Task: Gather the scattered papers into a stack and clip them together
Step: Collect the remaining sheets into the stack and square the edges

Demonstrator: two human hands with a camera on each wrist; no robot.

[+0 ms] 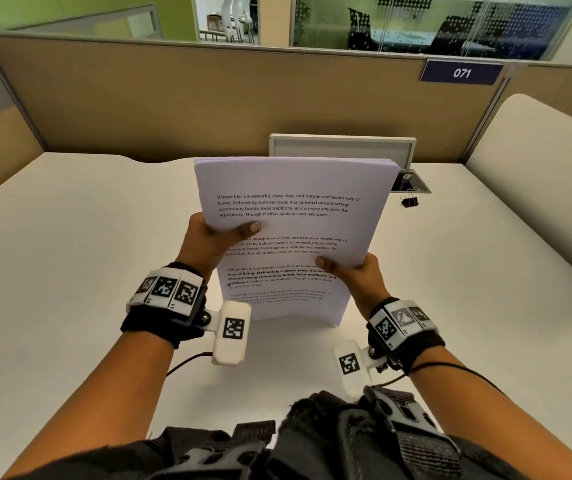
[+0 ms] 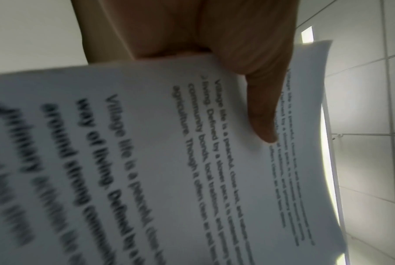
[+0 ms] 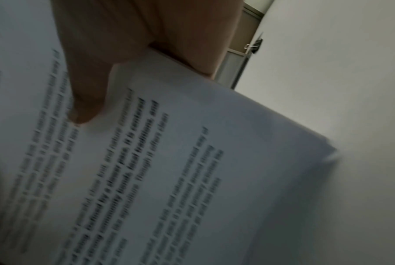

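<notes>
Both hands, left (image 1: 208,237) and right (image 1: 353,271), grip the gathered stack (image 1: 288,216) upright on the table (image 1: 70,237); the clip (image 1: 409,201) lies unused, so clipping remains.

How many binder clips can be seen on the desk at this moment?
1. The black binder clip lies on the desk, right of the paper stack and just in front of the grey tray. More may be hidden behind the stack.

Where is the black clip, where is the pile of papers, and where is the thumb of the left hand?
black clip (image 1: 409,201), head view, on its black body.
pile of papers (image 1: 291,181), head view, on the blank top of the front sheet.
left hand thumb (image 1: 247,228), head view, on the thumb lying across the front sheet.
</notes>
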